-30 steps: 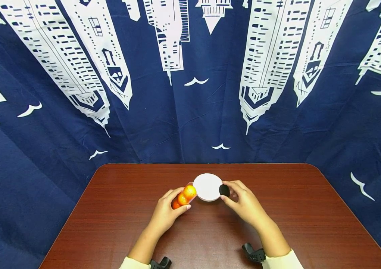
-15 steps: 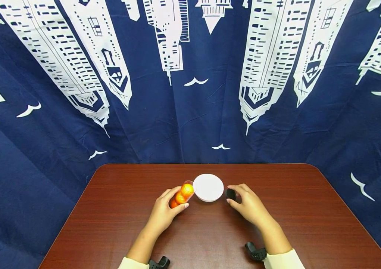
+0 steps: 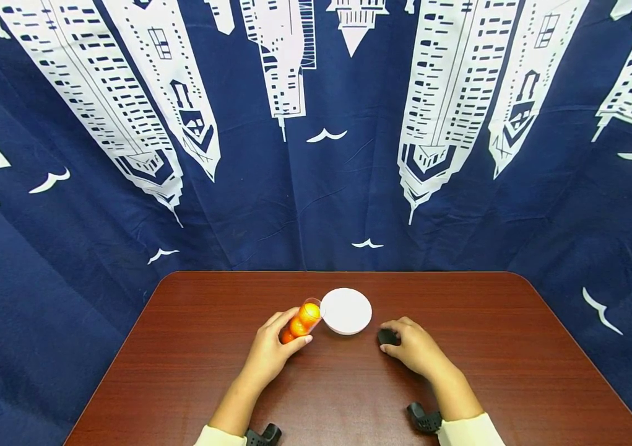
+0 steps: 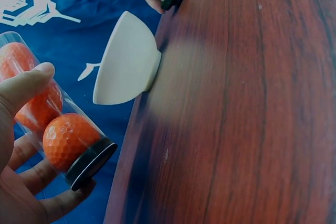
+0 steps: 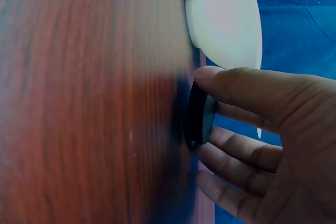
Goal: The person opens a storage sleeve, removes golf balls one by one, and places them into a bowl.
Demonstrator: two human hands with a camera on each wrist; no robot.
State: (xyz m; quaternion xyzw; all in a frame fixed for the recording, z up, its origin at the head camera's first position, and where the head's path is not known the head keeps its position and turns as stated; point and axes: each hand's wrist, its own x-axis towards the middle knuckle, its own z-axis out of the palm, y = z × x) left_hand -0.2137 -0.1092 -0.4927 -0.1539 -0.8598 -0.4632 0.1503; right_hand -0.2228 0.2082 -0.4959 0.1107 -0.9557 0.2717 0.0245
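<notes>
Tube [image 3: 300,322] of 3 orange golf balls [image 4: 71,139] tilted in left hand [image 3: 271,352]; loose black cap [image 3: 387,337] in right hand [image 3: 416,348].
Tube lies left of the white bowl [image 4: 126,66], uncapped mouth beside the bowl rim (contact cannot be told), black end cap [image 4: 93,163] at the lower end. Left hand wraps the clear wall; right thumb and fingertips pinch the loose cap by its edge, low over or on the worktop [image 3: 460,310], which of the 2 not clear. Handling, judged: thin plastic tube, light itself, most weight in the hard balls, prone to roll. Wall smooth, may slip or flex under squeeze. Best hold: mid-length, thumb opposite fingers, clear of the mouth. Loose cap probably light, stiff; take by its edge.
</notes>
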